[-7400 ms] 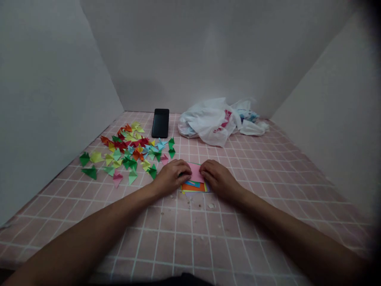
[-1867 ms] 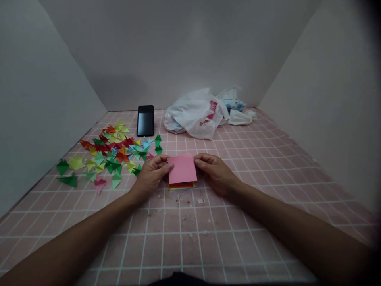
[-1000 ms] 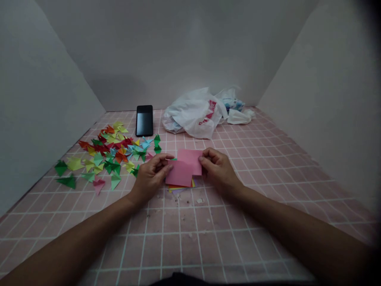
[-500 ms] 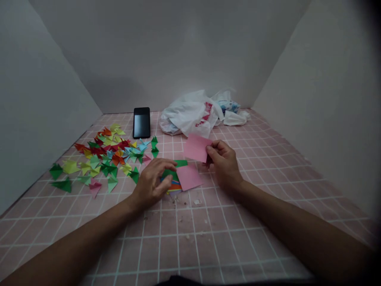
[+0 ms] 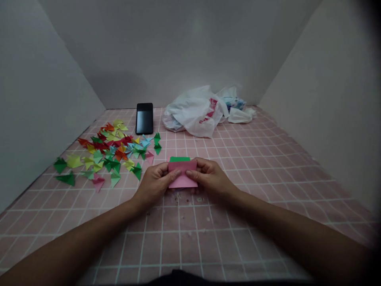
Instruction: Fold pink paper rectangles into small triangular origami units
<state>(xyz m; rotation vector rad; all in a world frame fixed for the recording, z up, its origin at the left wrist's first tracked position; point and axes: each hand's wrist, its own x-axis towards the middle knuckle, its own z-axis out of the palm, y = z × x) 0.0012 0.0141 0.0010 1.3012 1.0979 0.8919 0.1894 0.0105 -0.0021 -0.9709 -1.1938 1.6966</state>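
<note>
A square sheet of pink origami paper (image 5: 182,181) is held between both hands, low over the cloth. My left hand (image 5: 154,180) pinches its left side, with the thumb lying on top. On its right side my right hand (image 5: 210,174) grips it the same way, the two thumbs close to each other near the middle. Just behind the pink sheet, the edge of green paper (image 5: 179,159) shows; the rest of what lies there is hidden. To the left spread several folded paper pieces (image 5: 111,163) in green, yellow, red, orange, blue and pink.
A black phone (image 5: 144,119) lies at the back left. A white plastic bag (image 5: 196,113) with red print sits at the back, beside a crumpled white packet (image 5: 239,115). Small scraps (image 5: 190,200) dot the pink checked cloth (image 5: 253,159). Pale walls enclose three sides.
My right hand has brought the pink sheet down and left to the middle. My left hand has moved from the paper pile to grip the sheet's left side. The view has shifted slightly.
</note>
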